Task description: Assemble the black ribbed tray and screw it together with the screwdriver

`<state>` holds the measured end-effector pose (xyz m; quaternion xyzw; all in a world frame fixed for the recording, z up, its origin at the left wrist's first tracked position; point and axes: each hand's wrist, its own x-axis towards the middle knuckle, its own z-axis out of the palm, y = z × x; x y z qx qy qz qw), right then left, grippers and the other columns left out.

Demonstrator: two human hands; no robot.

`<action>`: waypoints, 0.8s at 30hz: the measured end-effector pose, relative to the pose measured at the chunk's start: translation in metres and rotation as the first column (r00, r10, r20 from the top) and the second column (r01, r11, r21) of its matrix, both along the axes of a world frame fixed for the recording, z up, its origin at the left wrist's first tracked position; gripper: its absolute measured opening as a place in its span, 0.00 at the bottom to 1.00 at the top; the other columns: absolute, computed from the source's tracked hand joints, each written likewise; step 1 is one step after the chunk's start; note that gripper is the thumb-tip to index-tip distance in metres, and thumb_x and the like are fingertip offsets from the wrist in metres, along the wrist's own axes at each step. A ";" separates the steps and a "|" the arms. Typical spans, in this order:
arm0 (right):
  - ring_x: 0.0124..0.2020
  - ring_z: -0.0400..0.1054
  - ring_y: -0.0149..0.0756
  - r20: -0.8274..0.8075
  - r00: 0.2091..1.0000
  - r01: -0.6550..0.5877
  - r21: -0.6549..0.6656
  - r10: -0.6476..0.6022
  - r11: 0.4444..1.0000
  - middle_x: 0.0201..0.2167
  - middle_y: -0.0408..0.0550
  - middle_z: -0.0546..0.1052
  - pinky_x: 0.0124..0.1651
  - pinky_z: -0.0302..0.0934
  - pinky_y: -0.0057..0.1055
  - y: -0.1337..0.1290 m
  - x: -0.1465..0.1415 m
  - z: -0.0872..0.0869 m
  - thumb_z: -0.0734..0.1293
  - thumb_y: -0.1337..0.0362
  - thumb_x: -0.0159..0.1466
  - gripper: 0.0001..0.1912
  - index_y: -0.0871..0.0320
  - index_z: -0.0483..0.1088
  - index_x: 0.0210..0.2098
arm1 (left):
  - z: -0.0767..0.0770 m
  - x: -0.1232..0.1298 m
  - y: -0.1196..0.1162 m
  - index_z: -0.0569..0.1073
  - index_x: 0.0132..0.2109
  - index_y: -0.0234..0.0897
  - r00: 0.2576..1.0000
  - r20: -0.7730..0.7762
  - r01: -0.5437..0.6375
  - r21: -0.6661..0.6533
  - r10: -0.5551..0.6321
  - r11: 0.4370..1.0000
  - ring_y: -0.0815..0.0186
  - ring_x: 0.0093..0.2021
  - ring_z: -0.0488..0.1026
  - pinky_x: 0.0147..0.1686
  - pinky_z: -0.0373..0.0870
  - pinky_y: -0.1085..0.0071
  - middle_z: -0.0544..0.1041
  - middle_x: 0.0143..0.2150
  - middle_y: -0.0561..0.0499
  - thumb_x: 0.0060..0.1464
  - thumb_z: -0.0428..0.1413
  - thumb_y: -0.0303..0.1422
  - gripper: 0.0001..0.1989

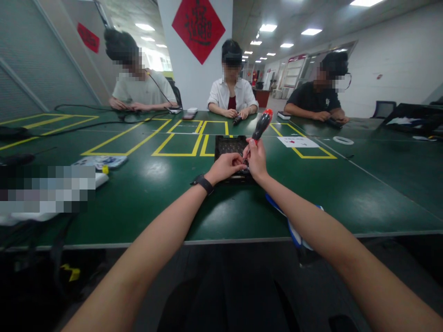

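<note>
A screwdriver with a black and red handle is in my right hand, its handle tilted up and to the right. The fingers of that hand are closed round its lower part. My left hand, with a black band on the wrist, is closed at the screwdriver's lower end; what its fingertips pinch is too small to tell. Both hands are over a black tray-like case on the green table. Small parts inside the case are hard to make out, and its right side is partly hidden by my hands.
Across the green table sit three people. Yellow tape outlines, a white paper and a tape ring lie on it. A blue-and-white item is under my right forearm; a patterned flat object lies left.
</note>
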<state>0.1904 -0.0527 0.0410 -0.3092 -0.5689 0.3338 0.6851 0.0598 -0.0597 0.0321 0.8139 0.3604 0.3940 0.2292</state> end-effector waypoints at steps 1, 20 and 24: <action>0.16 0.54 0.23 -0.007 1.000 0.004 0.001 -0.004 1.000 0.15 0.32 0.61 0.22 0.50 0.20 0.000 0.000 0.000 0.56 0.51 0.65 0.15 0.56 0.62 0.39 | -0.001 0.000 0.001 0.72 0.34 0.31 1.000 -0.010 -0.019 0.007 0.019 1.000 0.71 0.27 0.66 0.29 0.63 0.74 0.72 0.27 0.52 0.48 0.59 0.39 0.13; 0.14 0.53 0.22 -0.045 0.998 -0.038 -0.039 0.036 0.999 0.16 0.32 0.62 0.19 0.49 0.19 -0.003 0.001 0.003 0.58 0.51 0.63 0.15 0.55 0.61 0.42 | 0.000 -0.004 0.003 0.76 0.35 0.32 0.995 -0.077 0.070 0.024 -0.068 0.997 0.68 0.30 0.70 0.33 0.64 0.74 0.77 0.31 0.50 0.54 0.51 0.33 0.10; 0.13 0.53 0.22 -0.050 0.998 -0.049 -0.053 0.047 0.997 0.16 0.32 0.62 0.17 0.48 0.20 -0.002 0.001 0.001 0.57 0.49 0.63 0.16 0.54 0.60 0.43 | 0.002 -0.002 0.001 0.76 0.36 0.32 0.994 -0.071 0.078 -0.004 -0.078 0.997 0.67 0.33 0.71 0.37 0.65 0.72 0.77 0.33 0.49 0.54 0.51 0.33 0.10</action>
